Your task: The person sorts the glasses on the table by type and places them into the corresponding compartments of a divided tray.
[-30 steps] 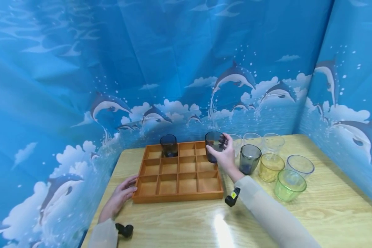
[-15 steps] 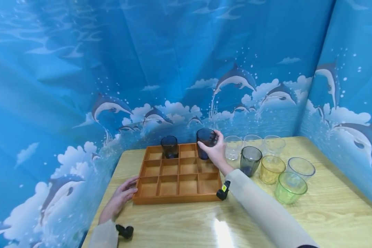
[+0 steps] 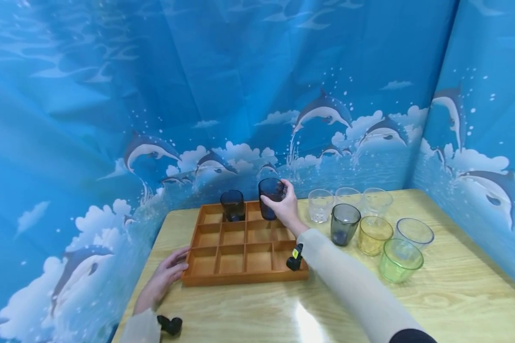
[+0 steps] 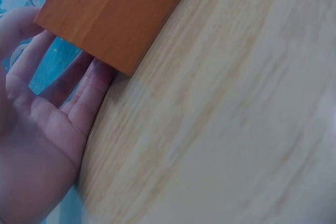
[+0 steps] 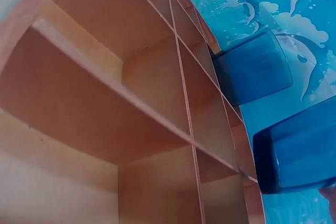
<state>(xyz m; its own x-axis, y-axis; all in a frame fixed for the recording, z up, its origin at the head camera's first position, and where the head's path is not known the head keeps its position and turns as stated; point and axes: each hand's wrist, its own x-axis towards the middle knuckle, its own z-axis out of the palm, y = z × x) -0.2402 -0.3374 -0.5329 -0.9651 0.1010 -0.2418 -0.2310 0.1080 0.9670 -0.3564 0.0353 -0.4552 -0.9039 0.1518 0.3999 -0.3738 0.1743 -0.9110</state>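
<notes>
Between thumb and fingers my right hand (image 3: 285, 207) grips a dark tinted glass (image 3: 269, 200), held upright over the back row of a wooden compartment tray (image 3: 244, 276). In the right wrist view that same glass (image 5: 299, 148) shows at the right edge, above the dividers. A second dark glass (image 3: 233, 206) stands in a back-row compartment to its left. My left hand (image 3: 165, 276) rests at the tray's left side; in the left wrist view its fairly straight fingers (image 4: 89, 98) touch the tray's corner (image 4: 115, 19).
Right of the tray stand a grey glass (image 3: 345, 225), a yellow glass (image 3: 375, 236), a green glass (image 3: 400, 261), a blue-rimmed clear glass (image 3: 414, 232) and several clear glasses (image 3: 320, 206). A dolphin-print curtain (image 3: 257, 95) hangs behind the wooden table (image 3: 257, 314).
My right hand has carried the dark glass leftward along the tray's back row, nearer to the standing dark glass. The left hand has stayed at the tray's side.
</notes>
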